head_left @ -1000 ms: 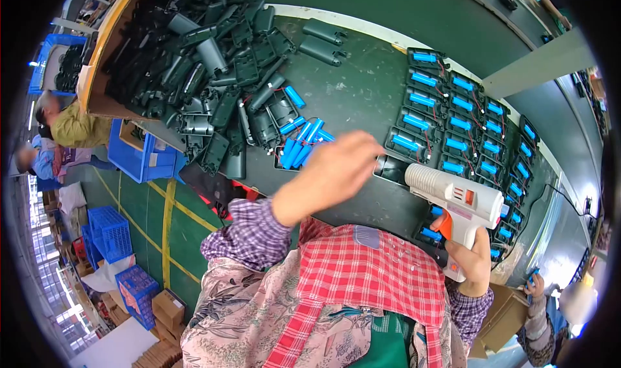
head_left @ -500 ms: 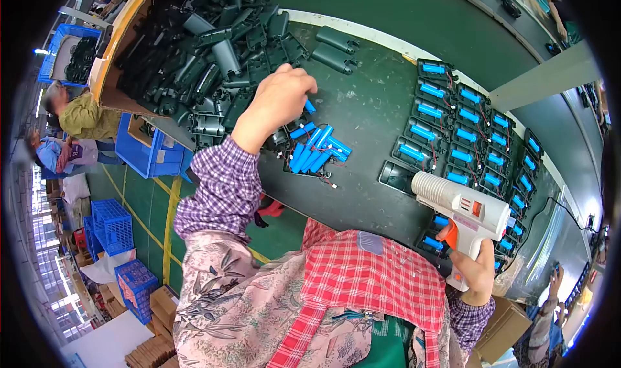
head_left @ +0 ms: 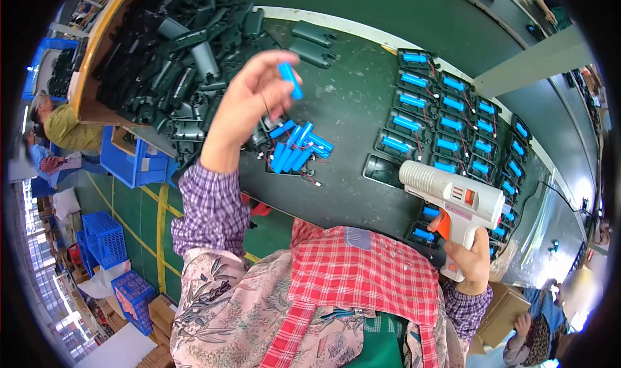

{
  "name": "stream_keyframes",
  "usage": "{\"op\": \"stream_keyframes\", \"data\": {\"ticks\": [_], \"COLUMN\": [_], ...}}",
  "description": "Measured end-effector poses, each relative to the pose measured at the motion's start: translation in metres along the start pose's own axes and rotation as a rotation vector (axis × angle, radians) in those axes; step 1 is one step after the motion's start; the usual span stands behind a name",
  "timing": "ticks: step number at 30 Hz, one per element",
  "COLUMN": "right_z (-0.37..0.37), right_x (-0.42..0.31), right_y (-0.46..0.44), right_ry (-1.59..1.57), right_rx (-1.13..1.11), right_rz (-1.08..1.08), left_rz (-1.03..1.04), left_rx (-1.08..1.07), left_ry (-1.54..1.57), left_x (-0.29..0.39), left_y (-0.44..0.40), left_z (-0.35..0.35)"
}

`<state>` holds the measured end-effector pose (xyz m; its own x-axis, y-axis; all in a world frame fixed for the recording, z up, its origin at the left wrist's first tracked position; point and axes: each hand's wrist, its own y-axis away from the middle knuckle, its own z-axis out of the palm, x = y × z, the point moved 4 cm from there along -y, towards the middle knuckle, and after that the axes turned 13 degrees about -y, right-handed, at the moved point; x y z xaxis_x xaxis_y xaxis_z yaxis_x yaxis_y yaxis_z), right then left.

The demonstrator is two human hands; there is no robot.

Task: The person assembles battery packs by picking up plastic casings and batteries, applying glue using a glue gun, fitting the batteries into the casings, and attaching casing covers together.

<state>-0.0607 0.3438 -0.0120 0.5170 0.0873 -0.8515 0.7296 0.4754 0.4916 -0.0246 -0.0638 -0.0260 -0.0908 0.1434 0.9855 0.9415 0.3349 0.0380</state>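
Raised over the bench, my left hand point(head_left: 249, 99) pinches a blue cylindrical battery point(head_left: 290, 80) between thumb and fingers. Below it lies a pile of blue batteries point(head_left: 299, 149) with thin wires and small white connectors. My right hand point(head_left: 469, 258) grips a white hot glue gun point(head_left: 453, 193) by its handle, a finger at the orange trigger. The gun's ribbed front end points left, covering part of the rows. Just left of it is a dark plastic housing point(head_left: 381, 168) without a battery. Rows of similar housings point(head_left: 406, 121) at the right each hold a blue battery.
A large cardboard box point(head_left: 107, 41) of dark plastic shells stands at the upper left. Two shells point(head_left: 312, 52) lie beside it. A grey post point(head_left: 530, 60) rises at the right. Blue crates point(head_left: 103, 235) sit on the floor, and other people are nearby on both sides.
My left hand has lifted away from the pile and turned, now with a blue battery in its fingers. The glue gun stays in my right hand. The whole view has shifted slightly.
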Motion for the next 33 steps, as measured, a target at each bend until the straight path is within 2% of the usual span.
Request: {"op": "stream_keyframes", "data": {"ticks": [4,6,7,8,11,13,16,18,20,21,24,29,31,33], "right_z": [-0.005,-0.007,-0.008,-0.007,-0.013,-0.014,-0.013,-0.014,-0.012,-0.012,-0.018,-0.023,-0.026,-0.024], "right_x": [0.001,0.002,0.004,0.005,0.011,0.013,0.011,0.014,0.013,0.013,0.013,0.014,0.017,0.014], "right_y": [0.001,0.002,0.003,0.005,0.004,0.004,0.009,0.008,0.007,0.007,0.006,0.005,0.006,0.003], "right_ry": [-0.024,0.025,0.022,0.010,0.010,0.041,-0.014,-0.047,-0.074,-0.050,0.004,-0.082,-0.018,-0.012], "right_rx": [-0.028,-0.053,-0.037,-0.021,-0.031,-0.064,-0.029,-0.056,-0.094,-0.088,-0.078,-0.087,-0.057,-0.073], "right_rz": [-0.056,-0.043,-0.030,-0.018,-0.016,-0.031,0.024,-0.024,-0.078,-0.066,-0.035,-0.053,-0.002,-0.008], "left_rz": [-0.150,0.077,0.103,0.285,0.283,0.448,0.350,0.342,0.166,0.378,0.492,0.540,0.568,0.578], "left_rx": [-0.366,-0.376,-0.390,-0.356,-0.374,-0.345,-0.324,-0.310,-0.361,-0.250,-0.250,-0.224,-0.136,-0.139], "left_ry": [0.179,0.007,-0.186,-0.441,-0.481,-0.845,-0.803,-0.776,-0.557,-0.814,-0.900,-0.819,-0.802,-0.831], "left_x": [-0.037,-0.069,-0.066,-0.063,-0.066,-0.050,-0.029,-0.023,-0.032,-0.038,-0.054,-0.039,-0.021,-0.026], "left_y": [0.056,0.081,0.087,0.090,0.097,0.095,0.098,0.098,0.096,0.093,0.093,0.082,0.073,0.061], "left_z": [0.089,0.130,0.138,0.143,0.144,0.132,0.107,0.103,0.104,0.112,0.132,0.134,0.137,0.145]}}
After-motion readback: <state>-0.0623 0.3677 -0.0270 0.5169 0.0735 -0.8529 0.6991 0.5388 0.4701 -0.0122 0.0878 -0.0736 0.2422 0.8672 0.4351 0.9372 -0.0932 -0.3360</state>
